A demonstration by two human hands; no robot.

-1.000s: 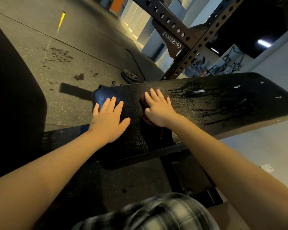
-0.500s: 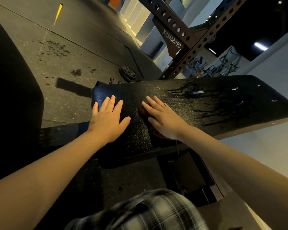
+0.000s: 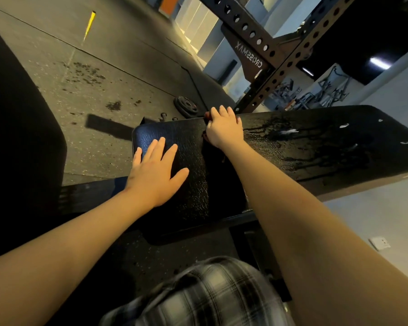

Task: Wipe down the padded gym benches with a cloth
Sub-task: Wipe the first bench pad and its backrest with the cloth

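Head view: a black padded bench (image 3: 327,165) crosses the frame. Wet streaks (image 3: 292,137) on its right part suggest much wiping is left. The left hand (image 3: 156,170) lies flat on the left end, holding nothing. The right hand (image 3: 224,130), fingers extended, presses a dark red cloth (image 3: 206,116), mostly hidden beneath it, at the far edge.

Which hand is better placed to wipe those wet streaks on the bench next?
Right, probably. The right hand is on the cloth, beside the wet streaks; the left hand lies flat on the bench without cloth.
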